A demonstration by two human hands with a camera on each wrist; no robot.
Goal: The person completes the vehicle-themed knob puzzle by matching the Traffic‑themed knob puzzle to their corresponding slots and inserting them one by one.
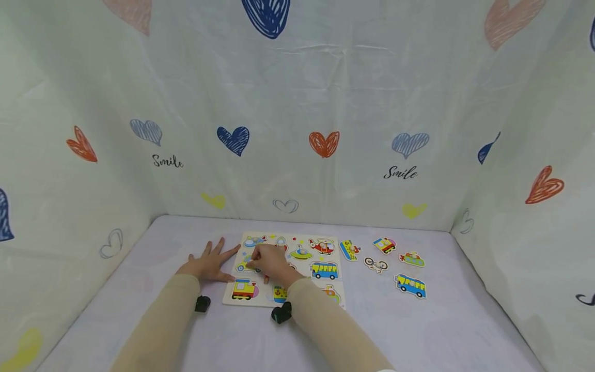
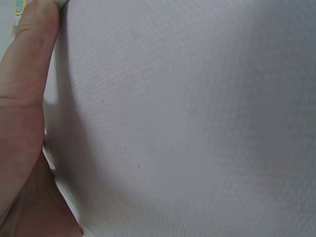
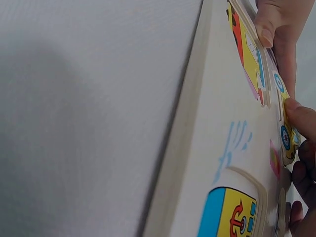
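Yellow car piece [image 1: 244, 264], pinched by the right hand [image 1: 271, 262] near the puzzle board's [image 1: 266, 297] left edge, may jam askew if pressed misaligned, or the board may skid if the left hand [image 1: 211, 263], fingers splayed at that edge, slackens.

"What sort of place is this?"
"A small boxed-in booth — pale cloth [image 1: 288, 88] covers the upper frame and both sides, printed with hearts [image 1: 233, 141] and 'Smile' lettering [image 1: 401, 172] at middle left and right."
"And below?"
"A table with a whitish woven cover [image 1: 409, 336] across the lower frame. Home or studio — I can't tell."
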